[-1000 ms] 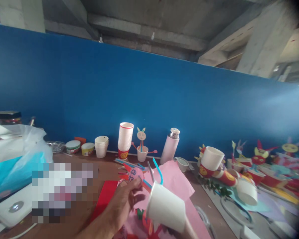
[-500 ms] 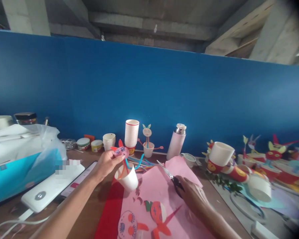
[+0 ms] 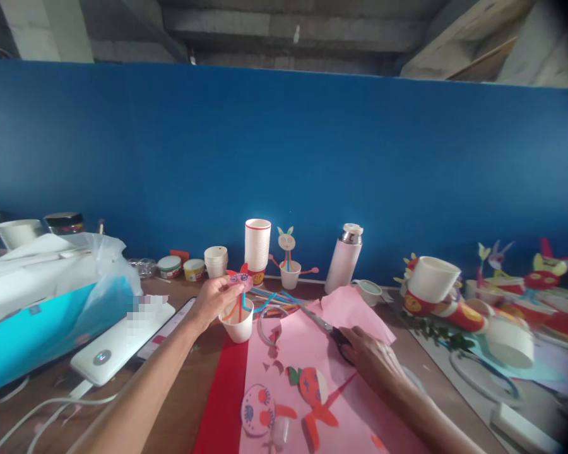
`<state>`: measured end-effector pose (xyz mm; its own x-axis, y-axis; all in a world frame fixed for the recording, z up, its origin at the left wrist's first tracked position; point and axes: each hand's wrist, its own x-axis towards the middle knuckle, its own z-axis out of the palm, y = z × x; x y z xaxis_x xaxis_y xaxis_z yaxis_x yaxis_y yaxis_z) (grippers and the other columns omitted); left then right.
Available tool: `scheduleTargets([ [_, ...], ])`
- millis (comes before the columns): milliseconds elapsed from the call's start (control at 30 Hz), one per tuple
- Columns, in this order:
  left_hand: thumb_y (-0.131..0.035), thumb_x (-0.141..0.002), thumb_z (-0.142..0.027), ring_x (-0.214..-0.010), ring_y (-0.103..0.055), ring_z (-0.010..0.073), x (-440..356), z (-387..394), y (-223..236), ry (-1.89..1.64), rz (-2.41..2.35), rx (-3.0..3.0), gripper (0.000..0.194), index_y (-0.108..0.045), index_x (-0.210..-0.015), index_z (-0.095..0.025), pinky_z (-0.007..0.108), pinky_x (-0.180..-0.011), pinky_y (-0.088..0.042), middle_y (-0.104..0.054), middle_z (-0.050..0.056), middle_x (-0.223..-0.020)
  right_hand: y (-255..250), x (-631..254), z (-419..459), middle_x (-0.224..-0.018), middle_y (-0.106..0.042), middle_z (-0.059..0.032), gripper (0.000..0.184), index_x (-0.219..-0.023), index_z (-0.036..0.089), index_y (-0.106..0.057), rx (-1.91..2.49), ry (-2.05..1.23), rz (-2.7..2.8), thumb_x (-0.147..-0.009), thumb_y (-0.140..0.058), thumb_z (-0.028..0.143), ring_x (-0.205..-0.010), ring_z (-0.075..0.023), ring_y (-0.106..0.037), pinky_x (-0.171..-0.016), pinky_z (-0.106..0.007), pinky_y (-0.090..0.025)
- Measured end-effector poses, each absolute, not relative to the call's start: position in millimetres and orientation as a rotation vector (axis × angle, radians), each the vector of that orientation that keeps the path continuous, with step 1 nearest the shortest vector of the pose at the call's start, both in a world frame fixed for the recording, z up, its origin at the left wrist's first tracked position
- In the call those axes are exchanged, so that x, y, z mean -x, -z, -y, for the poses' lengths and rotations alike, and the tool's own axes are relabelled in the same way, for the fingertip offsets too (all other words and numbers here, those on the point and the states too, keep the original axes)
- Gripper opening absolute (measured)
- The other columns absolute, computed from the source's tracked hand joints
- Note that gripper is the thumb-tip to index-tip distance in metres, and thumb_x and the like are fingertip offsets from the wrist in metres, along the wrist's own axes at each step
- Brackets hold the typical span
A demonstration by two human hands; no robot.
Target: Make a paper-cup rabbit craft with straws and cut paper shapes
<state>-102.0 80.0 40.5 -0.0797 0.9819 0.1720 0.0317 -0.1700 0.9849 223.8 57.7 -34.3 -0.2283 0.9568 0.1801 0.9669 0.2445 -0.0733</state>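
Observation:
My left hand [image 3: 213, 301] pinches a pink paper face [image 3: 241, 282] with red ears, held over a white paper cup [image 3: 238, 328]. Orange and blue drinking straws rise out of that cup below the face; how they join it is partly hidden by my fingers. My right hand [image 3: 372, 354] is closed round the black handles of a pair of scissors [image 3: 320, 321], blades pointing away to the left over pink paper [image 3: 303, 343]. A round pink paper face [image 3: 258, 410] and a red paper face [image 3: 311, 386] with a green leaf shape lie nearer me.
Behind stand a cup stack [image 3: 257, 249], a finished cup figure [image 3: 289, 275] and a pink thermos [image 3: 343, 260]. Loose straws [image 3: 284, 302] lie beyond the pink paper. A white power bank [image 3: 118, 347] is at left; cups and a cable [image 3: 485, 384] are at right.
The cup and paper face have moved back and a little left, and the cup stands more upright. My right hand still grips the scissors. The whole view has shifted slightly.

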Motion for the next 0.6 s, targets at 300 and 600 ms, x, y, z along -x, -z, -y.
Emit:
scheduleTargets([
  [300,-0.065,-0.064,-0.039,-0.071,-0.063,0.0206,93,-85,-40,-1.425,-1.177,-1.192,0.032,-0.068,-0.073,-0.009,0.029,-0.068,-0.047,-0.069,0.008,-0.068,29,-222,-54,-0.092,-0.057,-0.0064,0.023,-0.101,0.020,-0.055,1.779,0.076,2.293,-0.083,-0.041,0.024,-0.080,-0.0187,-0.056,-0.061,-0.026,-0.034],
  [600,-0.068,-0.060,-0.039,-0.076,-0.064,0.0214,92,-85,-39,-1.474,-1.184,-1.154,0.034,-0.068,-0.079,-0.011,0.028,-0.069,-0.048,-0.071,0.008,-0.074,16,-220,-52,-0.092,-0.058,-0.0058,0.026,-0.103,0.020,-0.056,1.760,0.111,2.313,-0.081,-0.042,0.026,-0.081,-0.0192,-0.056,-0.066,-0.027,-0.037],
])
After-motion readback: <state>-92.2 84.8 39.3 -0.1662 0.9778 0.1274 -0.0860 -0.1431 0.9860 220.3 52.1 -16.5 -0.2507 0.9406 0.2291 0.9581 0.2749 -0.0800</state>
